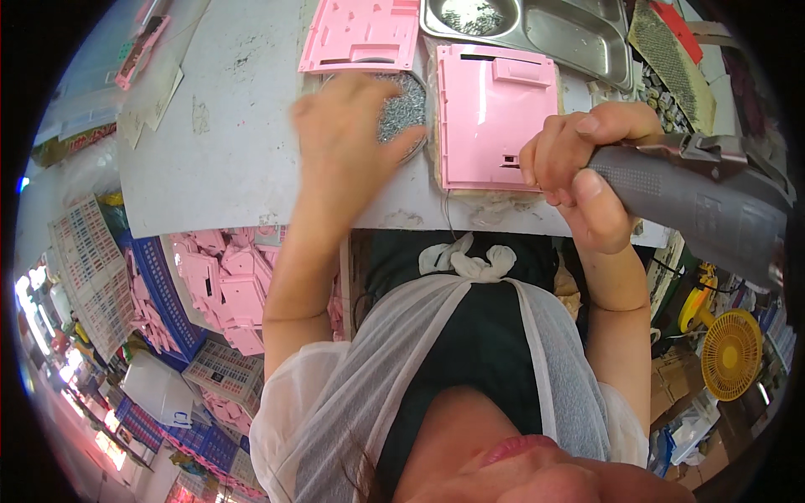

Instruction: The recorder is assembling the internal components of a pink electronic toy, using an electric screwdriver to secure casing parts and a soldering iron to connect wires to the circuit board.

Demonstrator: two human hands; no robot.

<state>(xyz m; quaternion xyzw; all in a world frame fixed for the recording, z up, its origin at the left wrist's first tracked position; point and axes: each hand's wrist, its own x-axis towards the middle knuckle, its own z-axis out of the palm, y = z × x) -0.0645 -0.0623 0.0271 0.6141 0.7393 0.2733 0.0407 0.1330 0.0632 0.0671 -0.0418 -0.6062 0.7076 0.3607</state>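
Note:
My right hand (591, 159) is wrapped round a grey electric screwdriver (662, 180) with a dotted grip and a metal bracket. Its body runs off to the right, and its working tip is hidden. Under these fingers lies a pink plastic panel (478, 117) with a raised block and a small dark slot, resting on a cloth-like pad. My left hand (348, 138), blurred by motion, hovers over a round dish of small silvery screws (401, 113). Its thumb stands apart from the fingers, and I see nothing held in it. Just beyond that hand is a second pink panel (360, 33).
A steel compartment tray (579, 38) stands at the far side, with small metal parts in one hollow. Pink casings (231, 285) fill a box below the table's left edge. A yellow fan (731, 352) is at the lower right, blue crates (163, 293) at the left.

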